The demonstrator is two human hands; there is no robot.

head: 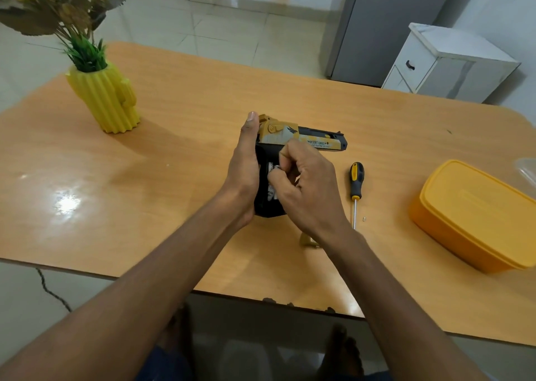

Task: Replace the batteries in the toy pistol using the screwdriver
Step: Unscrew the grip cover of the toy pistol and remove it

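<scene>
Count, head view:
- toy pistol (301, 138): 1
- screwdriver (355, 186): 1, black and yellow handle
- loose screw (364, 218): 1, small, just beside the screwdriver tip
- small gold part (308, 241) on the bench (179, 113): 1, partly hidden by the right forearm, kind not clear
- batteries: white-labelled cells in the pistol's handle, number cannot be read
- yellow lidded box (475, 215): 1
- cactus-shaped yellow vase (107, 99): 1
- hands: 2, left hand (245, 169), right hand (307, 186)

- The left hand (245, 166) grips the toy pistol's (304, 137) black grip, thumb up beside the hammer.
- The right hand (304, 189) pinches at a battery (272, 169) (partly hidden) in the grip.
- Right of the pistol lies the screwdriver (355, 186), then a yellow box (475, 215).
</scene>
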